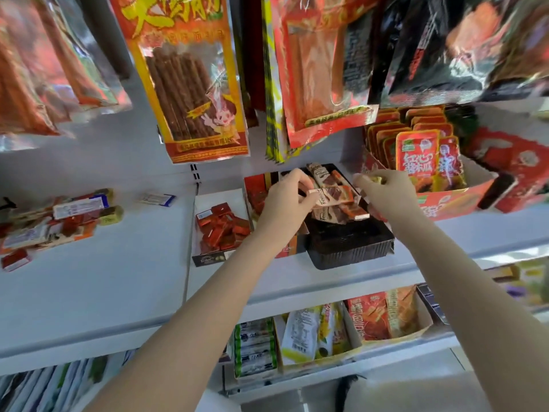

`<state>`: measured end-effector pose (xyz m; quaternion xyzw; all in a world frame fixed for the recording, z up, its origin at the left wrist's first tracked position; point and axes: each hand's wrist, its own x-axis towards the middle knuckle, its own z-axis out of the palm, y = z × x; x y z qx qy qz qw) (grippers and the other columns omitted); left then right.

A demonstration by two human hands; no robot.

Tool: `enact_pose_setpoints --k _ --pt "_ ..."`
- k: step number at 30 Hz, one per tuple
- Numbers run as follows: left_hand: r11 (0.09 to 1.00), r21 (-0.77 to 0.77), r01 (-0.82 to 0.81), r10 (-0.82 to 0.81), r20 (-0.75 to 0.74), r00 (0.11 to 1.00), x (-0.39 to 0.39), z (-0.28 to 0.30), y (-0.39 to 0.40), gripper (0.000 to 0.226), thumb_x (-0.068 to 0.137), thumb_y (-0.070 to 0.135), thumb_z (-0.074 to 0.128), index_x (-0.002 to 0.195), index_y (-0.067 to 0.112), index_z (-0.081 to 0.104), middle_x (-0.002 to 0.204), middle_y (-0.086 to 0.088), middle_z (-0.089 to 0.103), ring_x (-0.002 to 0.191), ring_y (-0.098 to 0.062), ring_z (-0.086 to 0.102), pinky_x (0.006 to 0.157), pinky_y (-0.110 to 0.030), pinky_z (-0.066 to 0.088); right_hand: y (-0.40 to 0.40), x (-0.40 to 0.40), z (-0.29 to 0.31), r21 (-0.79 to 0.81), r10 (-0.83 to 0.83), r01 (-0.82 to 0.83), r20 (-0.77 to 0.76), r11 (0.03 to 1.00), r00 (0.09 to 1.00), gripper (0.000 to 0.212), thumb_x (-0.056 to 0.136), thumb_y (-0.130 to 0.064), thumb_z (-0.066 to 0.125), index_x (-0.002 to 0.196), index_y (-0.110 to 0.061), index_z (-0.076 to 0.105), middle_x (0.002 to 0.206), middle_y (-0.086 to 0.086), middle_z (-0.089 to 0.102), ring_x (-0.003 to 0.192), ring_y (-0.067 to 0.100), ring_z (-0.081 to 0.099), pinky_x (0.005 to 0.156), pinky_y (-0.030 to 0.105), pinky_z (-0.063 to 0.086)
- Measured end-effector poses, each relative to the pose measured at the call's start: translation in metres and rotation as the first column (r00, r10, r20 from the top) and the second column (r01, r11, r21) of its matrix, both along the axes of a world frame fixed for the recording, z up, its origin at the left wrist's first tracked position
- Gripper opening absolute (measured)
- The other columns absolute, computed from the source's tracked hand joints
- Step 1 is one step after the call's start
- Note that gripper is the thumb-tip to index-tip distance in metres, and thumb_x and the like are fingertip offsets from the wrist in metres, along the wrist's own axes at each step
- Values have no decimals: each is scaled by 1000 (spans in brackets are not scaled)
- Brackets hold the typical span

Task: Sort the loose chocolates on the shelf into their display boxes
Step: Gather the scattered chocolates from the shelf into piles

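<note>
My left hand (286, 200) grips a white-and-brown chocolate bar (332, 196) over the black display box (350, 248), which holds several similar bars at its back. My right hand (386, 188) hovers just right of that box, its fingers closed on a small yellowish chocolate (377, 179). Left of the black box stands a white-lined display box (208, 258) with several red foil squares (222, 230). A pile of loose chocolates (56, 221) lies on the shelf at far left, with one red square (16, 260) in front and a blue-white bar (157, 199) apart.
Hanging snack bags (190, 75) dangle just above the shelf and the boxes. A red carton of snack pouches (424, 173) stands to the right of my right hand. The shelf's front edge (297, 295) runs below; a lower shelf holds more snack cartons (320, 334).
</note>
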<state>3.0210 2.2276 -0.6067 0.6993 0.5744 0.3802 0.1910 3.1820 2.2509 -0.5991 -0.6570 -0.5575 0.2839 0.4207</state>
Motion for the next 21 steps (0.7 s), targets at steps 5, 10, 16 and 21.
enact_pose_setpoints --k 5,10,16,21 --pt "1000 18 18 -13 -229 973 8 -3 19 10 85 17 60 88 8 60 97 -7 61 88 -20 59 79 -36 49 4 -3 -3 -38 60 -56 113 998 992 29 89 -33 55 103 -9 65 81 4 57 61 6 46 50 21 34" --pt "995 11 98 -90 -303 949 -2 0 15 21 88 19 54 104 14 65 104 -5 68 99 -19 61 88 -40 49 1 -12 6 56 65 -72 119 996 991 39 91 -37 46 92 -2 63 71 8 58 62 18 53 58 29 43" --pt "997 53 -61 74 -294 953 -49 14 -20 26 90 11 48 113 15 61 116 -1 63 112 -16 53 96 -28 39 -16 -42 21 -191 266 -406 -503 894 822 22 91 -25 39 88 -6 51 66 8 42 43 16 34 45 27 24" --pt "971 -102 -214 179 -279 943 -111 6 -60 26 90 9 49 112 16 60 122 -2 59 116 -17 50 92 -22 34 -24 -78 14 -88 488 -514 -211 853 847 44 95 -39 40 92 1 57 73 12 70 34 14 39 38 20 29"
